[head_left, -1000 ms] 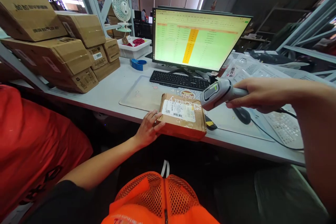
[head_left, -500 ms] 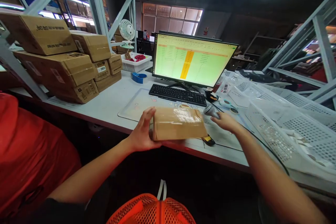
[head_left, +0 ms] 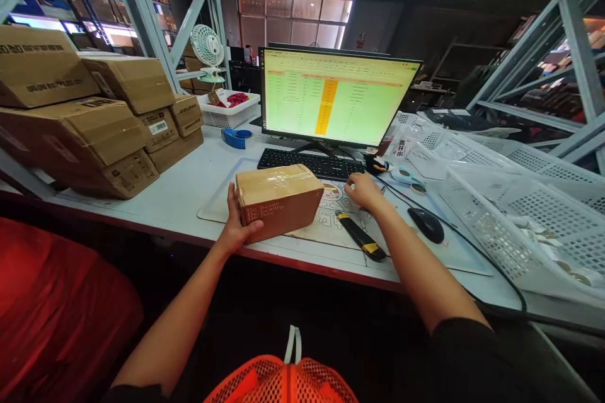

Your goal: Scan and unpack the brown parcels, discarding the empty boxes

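Note:
My left hand grips the left end of a small taped cardboard box and holds it tilted, a little above the desk mat near the front edge of the table. Red print shows on the box's near side. My right hand rests low over the mat just right of the box, in front of the black keyboard, fingers loosely spread with nothing visible in them. A black and yellow utility knife lies just below that hand, and a black mouse lies to its right.
A lit monitor stands behind the keyboard. Stacked cardboard boxes fill the left of the table, with a blue tape dispenser and a small fan behind. White mesh baskets crowd the right. An orange mesh bag sits below.
My right hand has set the scanner down and drawn back onto the mat. My left hand has lifted and turned the box, so its label no longer faces me, and shifted it left.

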A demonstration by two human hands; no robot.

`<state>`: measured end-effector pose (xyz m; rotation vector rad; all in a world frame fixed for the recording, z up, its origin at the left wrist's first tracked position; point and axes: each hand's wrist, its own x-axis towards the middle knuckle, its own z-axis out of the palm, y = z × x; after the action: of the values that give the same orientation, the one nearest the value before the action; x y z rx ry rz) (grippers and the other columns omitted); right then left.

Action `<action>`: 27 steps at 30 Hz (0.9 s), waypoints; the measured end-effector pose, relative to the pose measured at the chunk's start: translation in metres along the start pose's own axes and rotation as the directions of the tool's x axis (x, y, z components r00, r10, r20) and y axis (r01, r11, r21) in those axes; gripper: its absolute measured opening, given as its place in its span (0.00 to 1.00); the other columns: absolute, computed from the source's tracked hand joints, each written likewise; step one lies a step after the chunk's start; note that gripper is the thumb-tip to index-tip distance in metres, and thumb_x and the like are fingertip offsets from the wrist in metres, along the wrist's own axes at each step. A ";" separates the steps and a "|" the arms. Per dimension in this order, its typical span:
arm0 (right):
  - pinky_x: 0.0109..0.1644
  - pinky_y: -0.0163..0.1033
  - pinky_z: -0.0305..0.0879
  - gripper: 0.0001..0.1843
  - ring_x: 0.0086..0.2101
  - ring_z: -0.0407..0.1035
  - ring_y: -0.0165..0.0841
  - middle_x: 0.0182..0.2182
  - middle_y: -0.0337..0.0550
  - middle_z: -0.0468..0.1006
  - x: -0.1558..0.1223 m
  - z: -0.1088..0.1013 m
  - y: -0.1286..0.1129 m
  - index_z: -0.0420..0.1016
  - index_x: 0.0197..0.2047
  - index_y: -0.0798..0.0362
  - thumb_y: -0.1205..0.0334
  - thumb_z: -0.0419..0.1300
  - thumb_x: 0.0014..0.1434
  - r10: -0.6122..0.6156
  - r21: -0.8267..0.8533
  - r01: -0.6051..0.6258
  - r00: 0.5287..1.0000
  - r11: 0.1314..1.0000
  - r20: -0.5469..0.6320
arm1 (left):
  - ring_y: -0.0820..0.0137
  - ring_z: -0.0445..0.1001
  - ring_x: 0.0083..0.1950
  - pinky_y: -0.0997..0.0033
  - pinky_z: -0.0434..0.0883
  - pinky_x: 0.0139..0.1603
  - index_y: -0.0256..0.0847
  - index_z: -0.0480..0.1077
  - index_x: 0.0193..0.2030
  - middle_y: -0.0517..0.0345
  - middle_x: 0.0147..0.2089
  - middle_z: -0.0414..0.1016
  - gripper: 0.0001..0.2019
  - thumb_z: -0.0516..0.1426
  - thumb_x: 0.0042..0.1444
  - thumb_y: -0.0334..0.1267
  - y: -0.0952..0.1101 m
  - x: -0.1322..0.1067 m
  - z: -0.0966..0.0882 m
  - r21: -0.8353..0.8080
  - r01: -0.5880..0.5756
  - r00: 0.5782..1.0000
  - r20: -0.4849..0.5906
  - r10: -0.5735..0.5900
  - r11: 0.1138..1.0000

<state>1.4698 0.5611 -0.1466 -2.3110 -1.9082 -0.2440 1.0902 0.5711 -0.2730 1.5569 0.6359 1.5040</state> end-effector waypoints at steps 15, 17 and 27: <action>0.51 0.41 0.69 0.17 0.52 0.77 0.45 0.52 0.56 0.82 0.071 0.023 -0.025 0.80 0.53 0.56 0.54 0.58 0.70 0.057 0.001 -0.058 0.983 0.998 0.175 | 0.44 0.52 0.81 0.41 0.52 0.81 0.50 0.34 0.82 0.40 0.81 0.49 0.66 0.73 0.48 0.58 -0.008 0.000 0.004 -0.046 0.080 0.996 0.053 -0.078 0.996; 0.51 0.40 0.68 0.17 0.52 0.77 0.44 0.53 0.56 0.83 0.071 0.016 -0.032 0.80 0.53 0.57 0.55 0.58 0.71 0.033 0.007 -0.035 0.981 0.999 0.193 | 0.45 0.53 0.81 0.42 0.53 0.81 0.51 0.34 0.82 0.41 0.81 0.49 0.66 0.74 0.48 0.57 -0.010 0.000 0.004 -0.055 0.093 0.993 0.073 -0.089 0.994; 0.54 0.51 0.72 0.26 0.55 0.77 0.54 0.56 0.59 0.81 -0.087 -0.005 -0.033 0.74 0.66 0.54 0.53 0.63 0.68 -0.025 -0.077 0.047 0.965 0.996 0.259 | 0.45 0.58 0.78 0.41 0.57 0.79 0.50 0.33 0.82 0.40 0.79 0.53 0.68 0.75 0.47 0.53 0.005 0.003 0.013 -0.013 0.119 0.982 0.151 -0.116 0.993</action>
<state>1.4215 0.4827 -0.1602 -2.4689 -2.0969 -0.0250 1.1019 0.5685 -0.2661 1.5708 0.6120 1.2890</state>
